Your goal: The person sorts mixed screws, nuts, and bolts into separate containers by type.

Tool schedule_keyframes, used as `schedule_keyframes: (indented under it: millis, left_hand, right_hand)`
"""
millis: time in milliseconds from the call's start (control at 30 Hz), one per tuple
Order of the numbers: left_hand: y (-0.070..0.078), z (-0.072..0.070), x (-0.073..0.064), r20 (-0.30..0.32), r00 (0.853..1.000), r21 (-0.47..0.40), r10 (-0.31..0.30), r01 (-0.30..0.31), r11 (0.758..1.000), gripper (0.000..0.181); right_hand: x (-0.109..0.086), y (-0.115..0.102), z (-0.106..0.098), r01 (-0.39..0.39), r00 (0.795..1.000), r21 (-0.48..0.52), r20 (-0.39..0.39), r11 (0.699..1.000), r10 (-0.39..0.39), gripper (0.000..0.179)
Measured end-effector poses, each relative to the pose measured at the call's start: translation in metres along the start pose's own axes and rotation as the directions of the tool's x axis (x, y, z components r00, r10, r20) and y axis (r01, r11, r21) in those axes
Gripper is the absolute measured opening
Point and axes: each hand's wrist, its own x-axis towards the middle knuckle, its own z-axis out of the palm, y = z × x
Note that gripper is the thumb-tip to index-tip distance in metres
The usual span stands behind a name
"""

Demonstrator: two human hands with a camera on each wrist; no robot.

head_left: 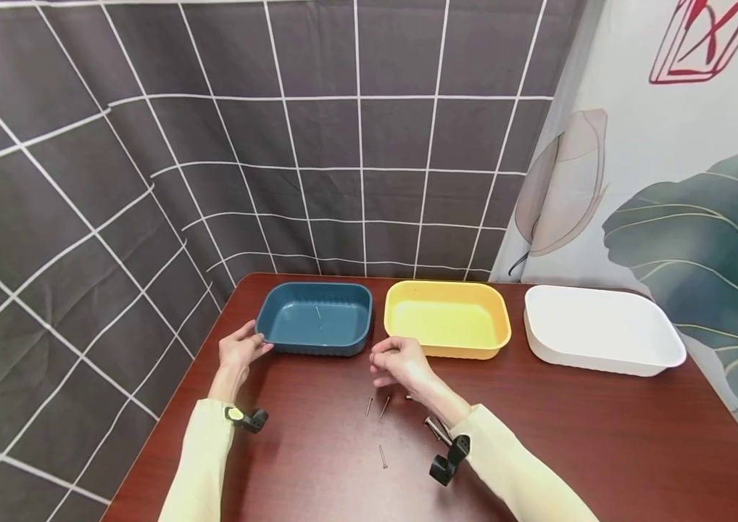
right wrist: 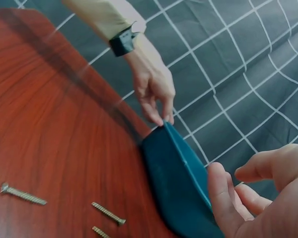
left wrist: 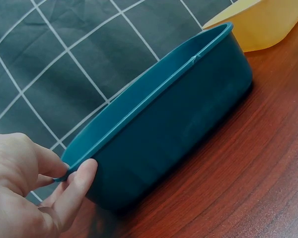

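My left hand (head_left: 238,349) pinches the left front corner of a blue plastic bin (head_left: 313,348) between thumb and fingers, as the left wrist view shows at its rim (left wrist: 139,106). One thin screw (head_left: 318,312) lies inside that bin. Between the blue and yellow bins hovers my right hand (head_left: 403,365), its fingers loosely bent with nothing visible between them in the right wrist view. On the table near it lie several screws, among them one long screw (right wrist: 24,194) and a shorter screw (right wrist: 108,213).
A yellow bin (head_left: 460,351) stands right of the blue one, and a white bin (head_left: 604,364) farther right. Under the right wrist lie more screws (head_left: 437,429), partly covered. Behind the brown table (head_left: 317,464) hangs a dark checked curtain (head_left: 317,196).
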Motion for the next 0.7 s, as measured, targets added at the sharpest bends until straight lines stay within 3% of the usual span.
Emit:
schedule_keyframes:
  millis: [433,700]
  left_hand:
    - [0.001,0.000,0.000,-0.012,1.000,-0.005,0.003,-0.003,1.000,0.058]
    - [0.000,0.000,0.000,-0.015,1.000,-0.002,0.003,-0.003,1.000,0.058]
  right_hand:
    - [-0.038,0.027,-0.004,0.021,0.999,-0.189,0.048,0.982,-0.012,0.018]
    - [-0.056,0.040,-0.006,0.026,0.996,-0.207,0.093,0.978,-0.007,0.027]
